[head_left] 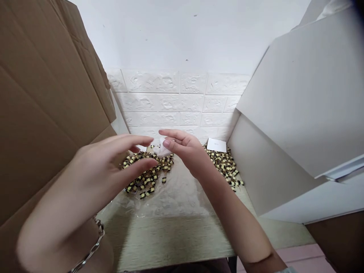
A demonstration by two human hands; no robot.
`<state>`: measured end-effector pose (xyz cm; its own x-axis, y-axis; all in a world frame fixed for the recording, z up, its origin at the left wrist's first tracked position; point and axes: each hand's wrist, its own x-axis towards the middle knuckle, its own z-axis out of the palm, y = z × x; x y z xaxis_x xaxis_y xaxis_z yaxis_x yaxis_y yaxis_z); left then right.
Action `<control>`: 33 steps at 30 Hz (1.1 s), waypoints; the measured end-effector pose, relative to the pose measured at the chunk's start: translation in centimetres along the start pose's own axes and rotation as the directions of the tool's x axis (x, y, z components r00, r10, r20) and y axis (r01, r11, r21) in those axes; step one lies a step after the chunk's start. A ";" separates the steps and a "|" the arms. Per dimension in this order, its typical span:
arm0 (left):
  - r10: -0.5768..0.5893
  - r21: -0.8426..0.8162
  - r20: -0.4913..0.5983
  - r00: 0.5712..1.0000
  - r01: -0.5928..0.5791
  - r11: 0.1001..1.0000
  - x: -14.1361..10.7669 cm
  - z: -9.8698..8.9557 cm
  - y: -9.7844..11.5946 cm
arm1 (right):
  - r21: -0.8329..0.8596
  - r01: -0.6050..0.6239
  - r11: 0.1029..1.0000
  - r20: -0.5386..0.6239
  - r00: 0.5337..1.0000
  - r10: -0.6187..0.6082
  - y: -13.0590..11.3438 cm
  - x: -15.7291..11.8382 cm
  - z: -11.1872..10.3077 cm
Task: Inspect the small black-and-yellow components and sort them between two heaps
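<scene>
My left hand (pixel 110 163) hangs above the table with its thumb and fingers apart and nothing between them. Facing it, my right hand (pixel 187 149) pinches a crumpled, whitish piece of thin plastic (pixel 162 149) near the thumb tip. Below the hands lies a pile of small yellow-and-black parts (pixel 145 176), perhaps small wound coils. A second pile of the same parts (pixel 224 165) is to the right, beyond my right forearm. Between the piles a clear plastic sheet (pixel 182 193) is spread on the table.
A tall brown cardboard box (pixel 51 94) walls off the left side. White cardboard panels (pixel 307 94) stand on the right. A white brick-patterned wall (pixel 167 102) closes the back. One white card (pixel 216 145) lies on the right pile. The pale wooden table (pixel 170 242) ends near me.
</scene>
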<state>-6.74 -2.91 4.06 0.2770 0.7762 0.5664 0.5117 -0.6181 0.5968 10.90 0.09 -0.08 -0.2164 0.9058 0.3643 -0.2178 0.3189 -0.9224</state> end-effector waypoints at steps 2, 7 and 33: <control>0.051 0.265 0.168 0.985 -0.095 0.959 1.0 0.9 0.2 | -0.047 0.031 0.998 -0.041 0.999 -0.033 0.3 0.3 -0.1; 0.040 0.309 0.191 0.981 -0.099 0.946 2.5 3.0 -0.6 | -0.044 0.023 0.999 -0.080 0.996 -0.026 1.2 1.0 -0.5; -0.073 -0.261 0.444 0.893 0.207 0.943 5.1 5.3 -5.7 | -0.865 0.329 0.378 0.226 0.930 -0.290 1.8 1.6 -3.4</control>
<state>-3.95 5.22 0.55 0.5712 0.7936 0.2098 0.3277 -0.4548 0.8281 13.42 3.08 -1.56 -0.3531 0.6865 0.6356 0.6699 0.6598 -0.3404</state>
